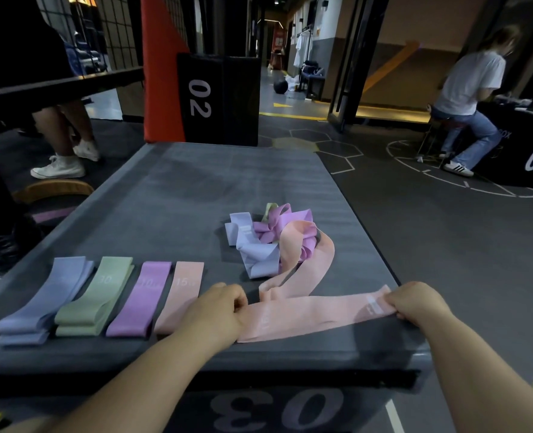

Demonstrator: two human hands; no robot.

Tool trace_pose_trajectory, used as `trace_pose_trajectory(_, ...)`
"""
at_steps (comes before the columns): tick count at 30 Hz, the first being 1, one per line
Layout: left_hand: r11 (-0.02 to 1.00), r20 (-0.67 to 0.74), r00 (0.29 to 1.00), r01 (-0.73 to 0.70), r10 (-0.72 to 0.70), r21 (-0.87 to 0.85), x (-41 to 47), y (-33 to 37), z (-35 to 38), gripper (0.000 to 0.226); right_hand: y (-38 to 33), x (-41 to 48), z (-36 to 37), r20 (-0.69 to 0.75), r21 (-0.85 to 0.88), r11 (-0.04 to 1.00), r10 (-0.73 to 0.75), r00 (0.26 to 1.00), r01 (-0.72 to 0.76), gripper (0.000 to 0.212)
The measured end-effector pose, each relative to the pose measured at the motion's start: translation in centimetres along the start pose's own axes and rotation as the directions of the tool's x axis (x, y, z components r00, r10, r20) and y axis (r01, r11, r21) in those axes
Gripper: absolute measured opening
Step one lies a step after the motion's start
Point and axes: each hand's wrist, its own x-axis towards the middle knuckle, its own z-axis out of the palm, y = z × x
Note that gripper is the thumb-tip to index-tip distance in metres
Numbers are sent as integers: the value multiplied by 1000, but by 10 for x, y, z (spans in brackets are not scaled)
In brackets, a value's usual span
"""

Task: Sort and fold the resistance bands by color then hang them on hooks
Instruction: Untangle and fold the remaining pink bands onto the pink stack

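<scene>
Pink band (315, 314) stretched flat at padded box (177, 195) near edge | left hand (218, 310) pinches one end | right hand (418, 304) pinches other | tangled bands (268, 239) behind | folded stacks (102, 298) left

the left hand (219, 310) covers the near corner of the folded pink band (182, 295). the right hand (415, 303) hides the end of the long pink band (315, 314), whose white label (374, 306) is too blurred to read. farther back, a yellow-green band (269, 210) shows only a loop behind the purple bands (277, 223).
</scene>
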Motion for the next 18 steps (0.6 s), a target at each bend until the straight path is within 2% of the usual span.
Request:
trace_pose_trajectory(2, 999, 11, 1000, -4, 4, 37, -2, 1, 2, 18, -3, -3, -1, -7, -95, 995, -16, 1000, 15, 19)
trace_pose_trajectory(6, 995, 44, 999, -16, 12, 103, -5, 3, 2, 29, -3, -3, -3, -35, -166, 986, -29, 999, 23, 17)
trace_pose_trajectory(11, 991, 100, 995, 16, -30, 136, -3, 4, 2, 21, 4, 6, -4, -78, -240, 970, -57, 995, 37, 15)
trace_pose_trajectory(13, 989, 100, 994, 32, -46, 142, -2, 4, 3, 10, 6, 7, -8, -68, -261, 965, -60, 996, 40, 15)
trace_pose_trajectory(18, 989, 71, 997, 15, -26, 146, -5, 8, 1, 5, 8, 3, -10, -42, -283, 959, -47, 998, 33, 16)
